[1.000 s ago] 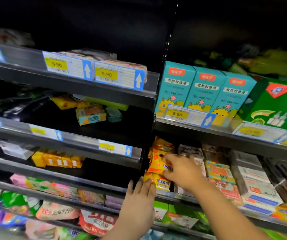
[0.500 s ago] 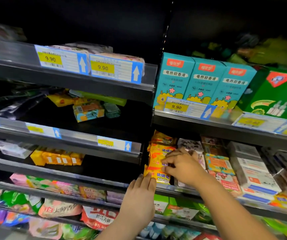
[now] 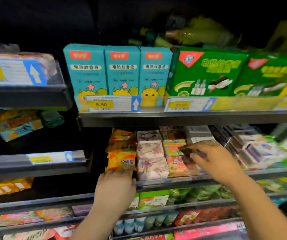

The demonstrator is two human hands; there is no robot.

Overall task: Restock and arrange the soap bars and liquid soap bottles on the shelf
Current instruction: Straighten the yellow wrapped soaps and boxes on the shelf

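Soap bars (image 3: 121, 160) in yellow-orange wrappers stood stacked at the left end of the middle shelf (image 3: 182, 182), one pack on another, front faces to the aisle. The left hand (image 3: 116, 187) was just below them, its fingers straight and flat against the bottom pack's front edge, seemingly to steady the pile and push it flush with the shelf lip. Just beside the stack sat pale lilac packs (image 3: 150, 153), then bright multicoloured packs (image 3: 179, 168), then white boxes (image 3: 260, 151) further right. Each kind had its own column, likely so that shoppers could read every label. The right hand (image 3: 213, 161) reached across to the multicoloured packs, fingertips at the upper one; motion blur hid whether it pinched the pack or only touched it. On the shelf above, teal boxes (image 3: 85, 71) and green boxes (image 3: 206, 71) stood upright behind a price tag (image 3: 112, 103). The job looked partway done, with rows being straightened.
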